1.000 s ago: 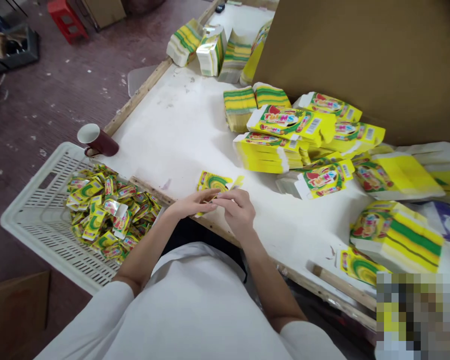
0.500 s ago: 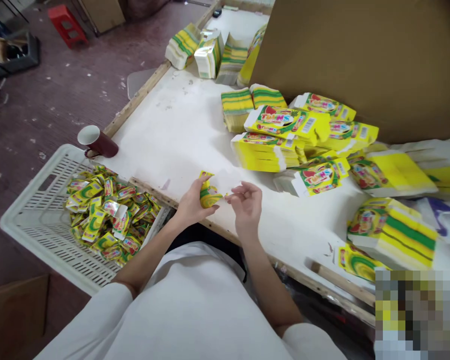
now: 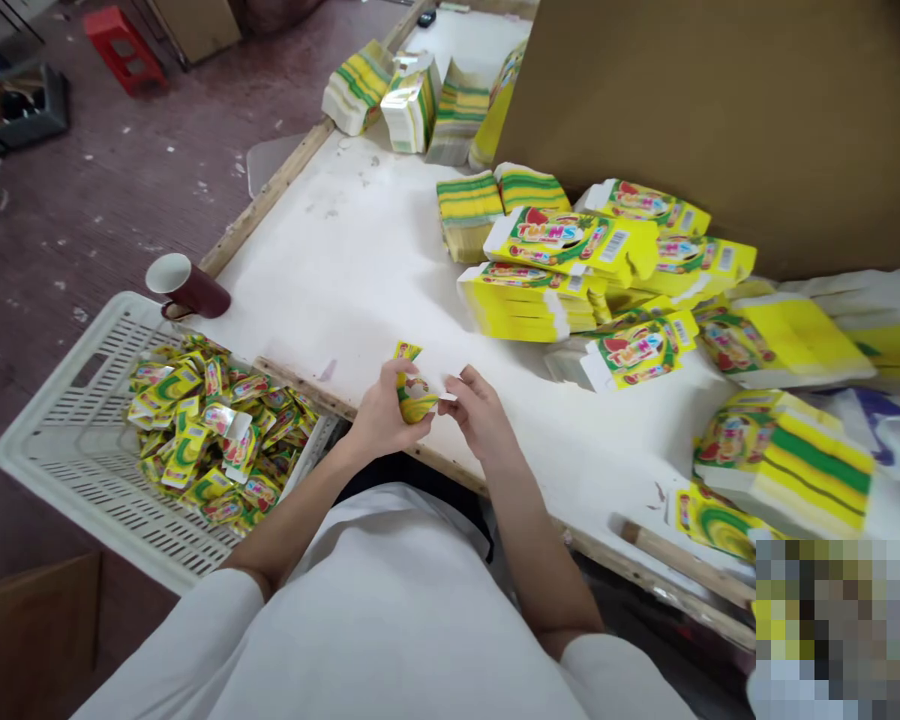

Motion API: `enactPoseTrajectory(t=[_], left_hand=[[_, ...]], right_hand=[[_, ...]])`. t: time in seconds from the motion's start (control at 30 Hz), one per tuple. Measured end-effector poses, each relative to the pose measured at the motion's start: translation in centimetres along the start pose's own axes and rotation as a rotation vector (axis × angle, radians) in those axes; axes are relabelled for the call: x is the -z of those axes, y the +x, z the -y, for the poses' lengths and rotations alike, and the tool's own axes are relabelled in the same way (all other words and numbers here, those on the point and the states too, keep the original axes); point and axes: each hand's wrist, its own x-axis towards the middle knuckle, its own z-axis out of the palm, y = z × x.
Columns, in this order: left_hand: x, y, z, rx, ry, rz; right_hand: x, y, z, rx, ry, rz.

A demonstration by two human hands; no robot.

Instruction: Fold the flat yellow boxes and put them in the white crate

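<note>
In front of my body, over the table's front edge, my left hand point(image 3: 387, 410) is closed around a small yellow and green printed carton point(image 3: 415, 397). Its thumb and fingers grip the carton's sides. My right hand point(image 3: 478, 408) is at the carton's right end, its thumb and fingertips pinching a white flap there. To my left, a white plastic crate point(image 3: 60, 440) holds a heap of similar yellow and green cartons point(image 3: 195, 430).
Stacks of flat yellow cartons point(image 3: 577, 240) lie on the white table point(image 3: 322, 260), with more stacks point(image 3: 412, 105) at the back. A maroon mug point(image 3: 199, 290) rests on its side by the left edge. A large cardboard sheet point(image 3: 705, 130) stands behind. A red stool point(image 3: 125, 50) is on the floor.
My right hand has moved slightly left and its fingers have closed on the carton's white flap. My left hand keeps hold of the carton. The view has shifted slightly.
</note>
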Motion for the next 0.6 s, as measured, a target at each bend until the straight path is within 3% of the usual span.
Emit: enactPoseTrajectory(t=[0.23, 0.4, 0.6], left_hand=[[0.1, 0.2, -0.1, 0.003, 0.024, -0.006], [0.1, 0.0, -0.3, -0.026, 0.145, 0.031], [0.1, -0.2, -0.3, -0.031, 0.193, 0.045]], right_hand=[[0.0, 0.1, -0.3, 0.052, 0.071, 0.235], [-0.6, -0.3, -1.3, 0.147, -0.035, 0.124], [-0.4, 0.2, -0.1, 0.24, -0.303, 0.126]])
